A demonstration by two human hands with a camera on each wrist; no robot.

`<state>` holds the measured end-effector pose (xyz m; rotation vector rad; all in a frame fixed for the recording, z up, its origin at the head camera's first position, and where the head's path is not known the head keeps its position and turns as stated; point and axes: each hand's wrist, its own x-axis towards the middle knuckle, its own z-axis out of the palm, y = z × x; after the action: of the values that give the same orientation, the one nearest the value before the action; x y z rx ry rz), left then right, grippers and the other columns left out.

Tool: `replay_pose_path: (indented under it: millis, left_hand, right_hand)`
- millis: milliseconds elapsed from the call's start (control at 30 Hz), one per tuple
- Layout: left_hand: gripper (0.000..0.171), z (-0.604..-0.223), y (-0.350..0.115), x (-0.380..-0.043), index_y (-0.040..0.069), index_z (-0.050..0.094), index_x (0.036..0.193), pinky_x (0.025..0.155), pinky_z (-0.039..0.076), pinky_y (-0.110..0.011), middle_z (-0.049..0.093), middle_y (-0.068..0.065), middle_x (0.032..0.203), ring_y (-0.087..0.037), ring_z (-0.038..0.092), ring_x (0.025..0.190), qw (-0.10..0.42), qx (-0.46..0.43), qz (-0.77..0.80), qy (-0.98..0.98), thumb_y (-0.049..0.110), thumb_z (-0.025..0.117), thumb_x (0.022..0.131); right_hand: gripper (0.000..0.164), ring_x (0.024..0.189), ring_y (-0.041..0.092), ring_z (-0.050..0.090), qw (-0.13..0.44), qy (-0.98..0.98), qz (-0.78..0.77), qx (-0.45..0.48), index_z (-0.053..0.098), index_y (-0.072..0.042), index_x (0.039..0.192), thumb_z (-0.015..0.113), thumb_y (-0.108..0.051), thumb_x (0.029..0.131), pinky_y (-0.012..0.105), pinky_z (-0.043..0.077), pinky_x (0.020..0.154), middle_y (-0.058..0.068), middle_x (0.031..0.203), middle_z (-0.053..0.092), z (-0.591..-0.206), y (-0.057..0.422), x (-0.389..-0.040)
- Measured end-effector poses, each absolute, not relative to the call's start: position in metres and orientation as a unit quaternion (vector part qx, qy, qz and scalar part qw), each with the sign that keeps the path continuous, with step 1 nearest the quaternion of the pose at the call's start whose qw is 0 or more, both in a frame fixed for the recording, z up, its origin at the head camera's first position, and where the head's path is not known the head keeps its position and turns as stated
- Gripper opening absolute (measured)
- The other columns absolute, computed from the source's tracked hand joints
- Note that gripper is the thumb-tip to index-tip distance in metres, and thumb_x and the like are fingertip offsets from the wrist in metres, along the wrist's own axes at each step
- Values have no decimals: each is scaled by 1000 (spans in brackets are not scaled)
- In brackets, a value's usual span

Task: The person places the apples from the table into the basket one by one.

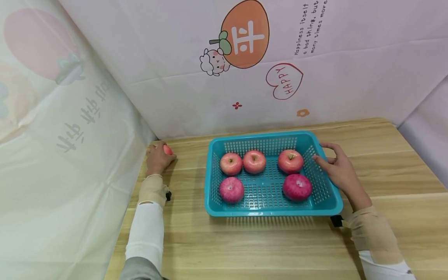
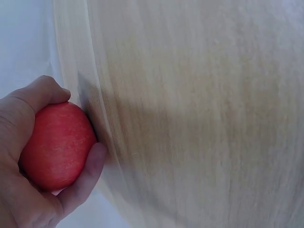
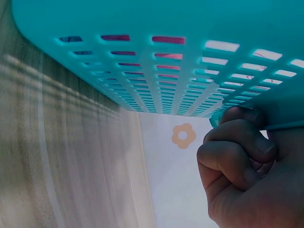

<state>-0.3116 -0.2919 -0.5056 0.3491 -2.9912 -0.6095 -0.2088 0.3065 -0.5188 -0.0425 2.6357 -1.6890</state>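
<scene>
At the table's back left corner, my left hand point(image 1: 158, 158) grips a red apple point(image 2: 57, 147), thumb and fingers around its sides. The apple is close to the tabletop; whether it touches the wood I cannot tell. My right hand point(image 1: 339, 171) holds the right rim of a turquoise plastic basket point(image 1: 273, 212), the thumb over the rim and the fingers point(image 3: 223, 159) curled outside below it. Several apples lie in the basket: two pale red ones point(image 1: 254, 161) at the back left, a pink one point(image 1: 231, 190) in front of them, and a light red point(image 1: 291, 161) and a dark red apple point(image 1: 297, 187) at the right.
Beneath the basket is a wooden table point(image 1: 189, 241). A white printed cloth point(image 1: 182, 105) hangs along the back edge, and another cloth point(image 1: 87, 194) runs down the left side, beside my left arm.
</scene>
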Motion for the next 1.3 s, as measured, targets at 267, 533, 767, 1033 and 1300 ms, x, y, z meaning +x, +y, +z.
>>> replay_pose_path:
  millis: [267,533,767,1033,1300]
  left_hand:
    - [52,-505,-293,-310,8,55,130,96,49,-68,46,-33,138,-55,49,123,32,122,-188,-974,37,74,90]
    - [60,-504,-293,-307,8,53,136,98,48,-68,44,-34,142,-55,48,125,21,121,-189,-974,42,72,91]
    - [60,-505,-294,-306,10,53,136,97,49,-67,46,-31,139,-54,51,122,18,122,-183,-975,43,71,90]
    - [62,-502,-290,-309,10,54,137,94,51,-65,51,-29,134,-52,56,118,20,115,-165,-979,46,71,89]
    - [65,-496,-287,-306,9,54,140,92,53,-64,51,-29,135,-52,56,116,26,106,-145,-983,47,69,90]
  right_hand:
    - [71,70,16,78,7,841,-541,-11,25,-6,163,59,-38,110,38,64,59,40,115,72,-519,306,-208]
    - [70,70,15,78,6,842,-539,-11,24,-4,163,58,-36,110,37,64,59,43,117,69,-518,305,-207]
    - [71,69,14,78,6,842,-539,-11,25,-5,163,59,-36,110,37,64,59,42,116,70,-516,305,-206]
    - [71,70,13,77,7,841,-540,-10,25,-4,163,59,-36,110,37,64,59,42,117,70,-516,305,-207]
    - [70,71,13,78,9,842,-540,-11,24,-4,163,58,-36,110,37,64,59,43,119,69,-515,305,-207]
